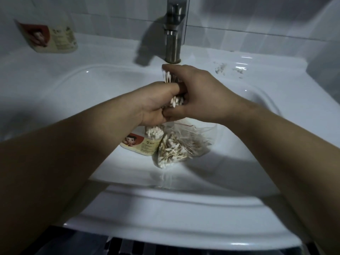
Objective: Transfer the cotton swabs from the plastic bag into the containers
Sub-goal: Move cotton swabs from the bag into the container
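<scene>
Both hands meet above the white sink basin [77,100] and hold one bundle of cotton swabs [177,101] upright between them. My left hand [156,105] grips the bundle from the left; my right hand [196,92] curls round it from the right and top. White tips [167,76] stick out above the fingers. Below the hands, in the basin, lies a clear plastic bag [182,146] holding many swabs. Beside it on the left stands an open round container [145,140] with a cartoon label, filled with swabs standing tip-up.
A metal faucet [173,32] rises behind the hands at the basin's back rim. A second labelled container [53,36] stands on the back left ledge. Dark specks [220,69] lie on the ledge to the right of the faucet. The sink's front rim [165,218] is near me.
</scene>
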Demonstrator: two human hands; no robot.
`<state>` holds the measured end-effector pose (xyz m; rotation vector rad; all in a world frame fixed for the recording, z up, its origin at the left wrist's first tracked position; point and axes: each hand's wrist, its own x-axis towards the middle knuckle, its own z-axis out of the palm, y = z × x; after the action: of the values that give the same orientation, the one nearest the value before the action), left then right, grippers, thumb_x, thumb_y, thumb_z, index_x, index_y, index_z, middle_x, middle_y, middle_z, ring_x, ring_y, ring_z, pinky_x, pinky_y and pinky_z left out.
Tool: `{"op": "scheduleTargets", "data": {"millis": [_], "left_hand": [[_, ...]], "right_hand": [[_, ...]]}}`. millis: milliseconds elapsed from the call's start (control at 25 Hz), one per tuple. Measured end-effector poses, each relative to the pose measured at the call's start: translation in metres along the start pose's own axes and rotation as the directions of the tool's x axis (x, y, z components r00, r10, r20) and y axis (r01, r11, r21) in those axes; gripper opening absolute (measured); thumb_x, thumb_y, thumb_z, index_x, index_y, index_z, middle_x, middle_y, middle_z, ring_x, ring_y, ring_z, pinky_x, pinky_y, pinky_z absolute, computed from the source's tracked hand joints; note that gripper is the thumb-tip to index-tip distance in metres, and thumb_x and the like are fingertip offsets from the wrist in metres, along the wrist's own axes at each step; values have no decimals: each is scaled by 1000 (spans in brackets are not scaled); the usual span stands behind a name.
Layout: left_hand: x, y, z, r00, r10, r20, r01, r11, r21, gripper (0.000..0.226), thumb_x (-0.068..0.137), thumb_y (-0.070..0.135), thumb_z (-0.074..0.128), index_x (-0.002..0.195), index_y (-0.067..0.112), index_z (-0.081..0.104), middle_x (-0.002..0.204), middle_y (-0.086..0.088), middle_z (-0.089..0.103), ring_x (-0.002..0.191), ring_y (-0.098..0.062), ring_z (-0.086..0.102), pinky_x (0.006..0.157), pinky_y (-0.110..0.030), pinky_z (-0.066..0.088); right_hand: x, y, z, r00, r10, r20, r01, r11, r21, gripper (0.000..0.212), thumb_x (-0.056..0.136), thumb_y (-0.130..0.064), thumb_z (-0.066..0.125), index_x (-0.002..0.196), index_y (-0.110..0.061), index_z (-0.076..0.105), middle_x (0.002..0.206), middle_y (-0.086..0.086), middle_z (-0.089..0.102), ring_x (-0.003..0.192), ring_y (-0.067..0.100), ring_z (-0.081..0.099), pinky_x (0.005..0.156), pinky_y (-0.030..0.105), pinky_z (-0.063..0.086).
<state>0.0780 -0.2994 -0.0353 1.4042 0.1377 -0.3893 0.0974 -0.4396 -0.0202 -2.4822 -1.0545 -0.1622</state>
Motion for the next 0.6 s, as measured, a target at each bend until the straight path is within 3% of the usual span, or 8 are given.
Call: {"op": "scheduleTargets", "data": {"millis": [120,240,320,440,600], "left_hand": [[0,1,0,1000,-14,-6,14,1000,0,13,101,17,55,91,15,63,76,-2,61,71,-13,58,68,-29,48],[1,3,-2,992,8,-123,-7,1000,9,10,100,22,60,92,17,62,59,6,52,51,-6,47,49,-22,44],[3,5,-6,980,51,-191,-53,999,-5,11,99,26,65,102,16,63,55,7,50,47,-5,45,49,-20,46],[7,4,-10,962,121,-243,-126,992,-6,18,98,30,67,105,14,62,58,7,55,50,-6,52,54,-22,50],[8,1,-10,963,182,-201,-187,982,-3,24,101,42,59,106,18,60,74,5,69,73,-10,70,73,-32,62]], "right_hand": [[0,-1,-5,1000,3,-5,-3,1000,3,107,69,-43,89,157,-19,34,138,-3,56,120,8,54,89,2,34],[-6,1,-11,995,84,59,-89,991,100,112,68,-54,86,159,-25,29,132,-11,58,113,3,60,94,16,47],[-9,3,-18,984,172,53,-177,979,103,81,78,-52,80,148,-27,47,118,-11,67,100,3,66,91,25,54],[-9,9,-26,956,268,119,-269,963,-6,16,91,-32,68,100,-22,77,78,-8,76,68,2,69,83,36,60],[-12,8,-18,819,332,468,-273,943,-192,16,83,-20,64,79,-21,80,70,-6,76,64,11,72,72,34,63]]}}
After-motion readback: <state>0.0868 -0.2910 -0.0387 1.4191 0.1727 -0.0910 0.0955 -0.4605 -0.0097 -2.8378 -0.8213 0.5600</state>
